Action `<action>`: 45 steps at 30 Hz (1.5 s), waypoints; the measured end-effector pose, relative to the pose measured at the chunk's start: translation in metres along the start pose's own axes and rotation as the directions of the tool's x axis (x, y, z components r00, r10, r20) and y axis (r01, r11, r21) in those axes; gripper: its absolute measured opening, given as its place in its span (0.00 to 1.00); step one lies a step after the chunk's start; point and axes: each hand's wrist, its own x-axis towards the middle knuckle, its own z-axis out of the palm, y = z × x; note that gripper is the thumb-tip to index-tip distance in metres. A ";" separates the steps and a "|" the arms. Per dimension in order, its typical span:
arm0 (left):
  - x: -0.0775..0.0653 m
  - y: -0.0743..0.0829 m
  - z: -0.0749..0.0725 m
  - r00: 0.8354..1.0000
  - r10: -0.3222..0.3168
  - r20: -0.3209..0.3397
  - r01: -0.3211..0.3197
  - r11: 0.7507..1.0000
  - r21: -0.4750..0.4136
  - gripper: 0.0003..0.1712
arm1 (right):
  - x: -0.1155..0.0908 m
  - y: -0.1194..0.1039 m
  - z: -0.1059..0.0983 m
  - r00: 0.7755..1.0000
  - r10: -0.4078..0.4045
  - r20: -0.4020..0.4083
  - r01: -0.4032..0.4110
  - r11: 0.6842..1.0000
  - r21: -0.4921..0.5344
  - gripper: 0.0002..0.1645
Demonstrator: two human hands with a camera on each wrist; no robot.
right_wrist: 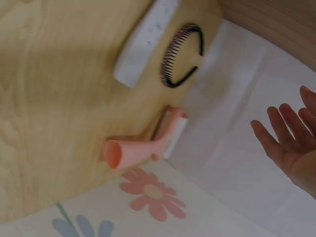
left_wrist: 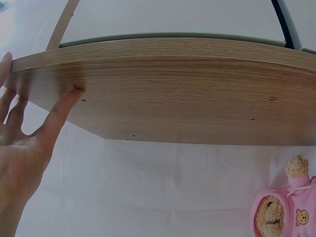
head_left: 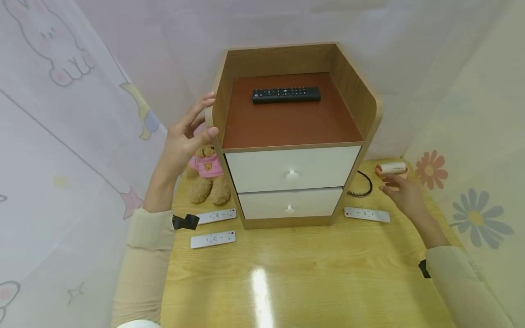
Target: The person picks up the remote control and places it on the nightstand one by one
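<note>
A small wooden cabinet (head_left: 295, 166) with two white drawer fronts stands in the middle. On its brown top lies a black remote control (head_left: 286, 94). My left hand (head_left: 180, 143) is at the upper part of the cabinet's left side panel (left_wrist: 168, 94), fingers extended, a fingertip against the outer face in the left wrist view. To the right, my right hand (head_left: 406, 196) is held in the air with nothing in it, fingers loosely bent. In the head view it overlaps a lint roller (head_left: 393, 168), whose pink handle (right_wrist: 136, 150) shows in the right wrist view, apart from the hand.
A teddy bear (head_left: 208, 168) in a pink top sits left of the cabinet. Two white remotes (head_left: 213, 239) lie in front of it. Right of the cabinet are another white remote (head_left: 367, 214) and a black toothed headband (head_left: 365, 184). Patterned curtains (head_left: 471, 136) enclose the table.
</note>
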 end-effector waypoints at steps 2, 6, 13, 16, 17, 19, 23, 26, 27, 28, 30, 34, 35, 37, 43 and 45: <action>0.001 0.000 -0.001 1.000 0.017 0.001 -0.017 1.000 0.001 0.29 | -0.005 0.016 0.014 0.999 -0.001 0.034 0.002 1.000 -0.021 0.25; 0.001 -0.001 -0.002 0.999 0.051 0.005 -0.051 0.999 0.015 0.29 | -0.015 0.042 0.036 0.986 0.033 0.164 -0.022 0.997 -0.071 0.27; 0.001 -0.001 -0.002 1.000 0.016 0.002 -0.016 1.000 0.000 0.30 | -0.031 0.076 0.061 0.914 0.117 0.388 -0.068 0.988 -0.136 0.34; 0.002 0.000 -0.001 1.000 0.016 0.007 -0.016 1.000 0.008 0.30 | -0.037 0.084 0.067 0.914 0.105 0.391 -0.045 0.986 -0.161 0.34; 0.002 0.001 0.000 1.000 0.010 0.006 -0.010 1.000 0.004 0.30 | -0.039 0.086 0.068 0.915 0.102 0.391 -0.045 0.987 -0.153 0.34; 0.002 0.002 0.000 1.000 0.000 0.000 0.000 1.000 -0.001 0.30 | -0.042 0.088 0.070 0.908 0.120 0.402 -0.068 0.988 -0.142 0.33; 0.002 0.004 0.000 1.000 0.010 -0.007 -0.010 1.000 0.009 0.30 | -0.044 0.090 0.074 0.903 0.138 0.407 -0.089 0.987 -0.136 0.32; 0.002 0.004 0.001 0.999 0.035 -0.004 -0.035 0.999 0.036 0.30 | -0.043 0.091 0.075 0.910 0.132 0.394 -0.078 0.986 -0.150 0.32; 0.002 0.004 0.001 0.999 0.041 -0.004 -0.041 0.998 0.044 0.30 | -0.043 0.092 0.076 0.913 0.129 0.387 -0.075 0.986 -0.151 0.32; 0.002 0.004 0.001 0.999 0.040 -0.005 -0.040 0.998 0.044 0.30 | -0.043 0.092 0.076 0.915 0.123 0.383 -0.069 0.986 -0.150 0.32; 0.002 0.004 0.001 0.999 0.037 -0.008 -0.036 0.998 0.044 0.29 | -0.042 0.093 0.078 0.919 0.107 0.379 -0.055 0.988 -0.145 0.33; 0.002 0.003 0.001 1.000 0.029 -0.012 -0.029 0.999 0.039 0.29 | -0.042 0.092 0.083 0.925 0.088 0.369 -0.042 0.990 -0.132 0.33; 0.002 0.003 0.001 1.000 0.028 -0.011 -0.027 0.999 0.040 0.29 | -0.042 0.092 0.084 0.926 0.086 0.368 -0.040 0.991 -0.131 0.33; 0.002 0.003 0.002 1.000 0.025 -0.011 -0.024 0.999 0.041 0.29 | -0.042 0.092 0.085 0.927 0.085 0.366 -0.038 0.990 -0.135 0.33; 0.001 0.004 0.001 1.000 0.023 -0.011 -0.023 0.998 0.058 0.30 | -0.044 0.091 0.087 0.926 0.078 0.369 -0.021 0.987 -0.156 0.30; 0.001 0.004 0.000 1.000 0.025 -0.011 -0.024 0.998 0.065 0.30 | -0.044 0.090 0.087 0.928 0.076 0.366 -0.018 0.987 -0.160 0.29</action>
